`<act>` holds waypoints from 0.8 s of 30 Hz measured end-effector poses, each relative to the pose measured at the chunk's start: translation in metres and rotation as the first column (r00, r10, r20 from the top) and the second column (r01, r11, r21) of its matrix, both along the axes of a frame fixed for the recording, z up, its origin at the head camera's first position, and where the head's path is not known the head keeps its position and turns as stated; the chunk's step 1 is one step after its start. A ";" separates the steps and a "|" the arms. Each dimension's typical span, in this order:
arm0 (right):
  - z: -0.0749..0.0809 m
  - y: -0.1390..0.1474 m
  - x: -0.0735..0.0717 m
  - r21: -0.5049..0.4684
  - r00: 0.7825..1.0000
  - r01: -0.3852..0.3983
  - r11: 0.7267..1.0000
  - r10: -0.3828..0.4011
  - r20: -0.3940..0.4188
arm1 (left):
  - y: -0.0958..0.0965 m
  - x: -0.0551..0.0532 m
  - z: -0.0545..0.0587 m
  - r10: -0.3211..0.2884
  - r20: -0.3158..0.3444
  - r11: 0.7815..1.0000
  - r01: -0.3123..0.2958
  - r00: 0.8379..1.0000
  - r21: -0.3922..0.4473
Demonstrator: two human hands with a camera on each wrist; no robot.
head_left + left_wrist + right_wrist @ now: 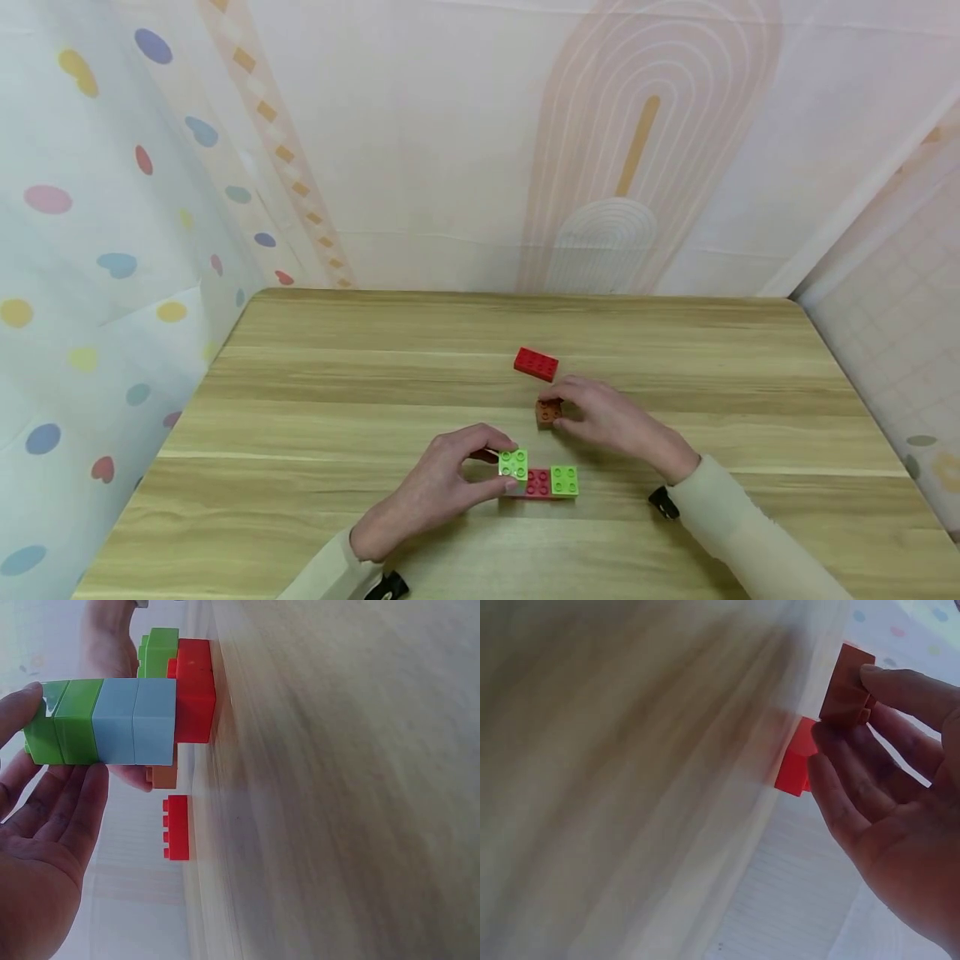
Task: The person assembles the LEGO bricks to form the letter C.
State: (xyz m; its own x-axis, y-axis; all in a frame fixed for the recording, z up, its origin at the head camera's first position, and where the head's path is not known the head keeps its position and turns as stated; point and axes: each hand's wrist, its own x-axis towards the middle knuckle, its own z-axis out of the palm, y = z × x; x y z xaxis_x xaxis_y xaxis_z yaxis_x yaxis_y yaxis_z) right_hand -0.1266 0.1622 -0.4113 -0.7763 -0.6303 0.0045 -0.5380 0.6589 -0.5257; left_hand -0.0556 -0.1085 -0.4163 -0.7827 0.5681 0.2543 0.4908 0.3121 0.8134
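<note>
My left hand (438,479) pinches the top green brick (513,463) of a stack between thumb and fingers. Seen from the left wrist, two green bricks sit above two light blue bricks (135,721), all on one end of a red brick (196,691). Another green brick (565,481) stands on that red brick's right end, with red studs showing between. Farther back, my right hand (611,421) holds a brown brick (548,413) by its sides, thumb on one side; it appears to be at the tabletop.
A separate red brick (536,364) lies behind the brown one on the wooden table (337,392). Patterned cloth (435,150) hangs along the table's back and sides. Dark straps (663,503) show by both sleeves.
</note>
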 end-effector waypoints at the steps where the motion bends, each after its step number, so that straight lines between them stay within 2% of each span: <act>1: -0.001 0.000 -0.001 0.002 1.000 0.000 1.000 0.000 0.006 | 0.000 0.000 0.000 0.001 0.000 1.000 -0.001 1.000 0.002; 8: 0.001 -0.001 -0.008 0.039 1.000 -0.022 0.999 0.021 0.016 | 0.000 0.001 -0.001 0.003 0.015 1.000 -0.004 1.000 0.006; 18: 0.016 -0.015 -0.036 -0.002 0.996 0.059 0.998 -0.059 -0.066 | 0.002 0.000 -0.002 0.007 0.037 1.000 -0.007 0.999 0.004; 24: 0.014 -0.019 -0.051 0.036 0.997 0.078 0.996 -0.078 -0.012 | 0.005 -0.001 -0.002 0.007 0.047 1.000 -0.007 0.999 0.005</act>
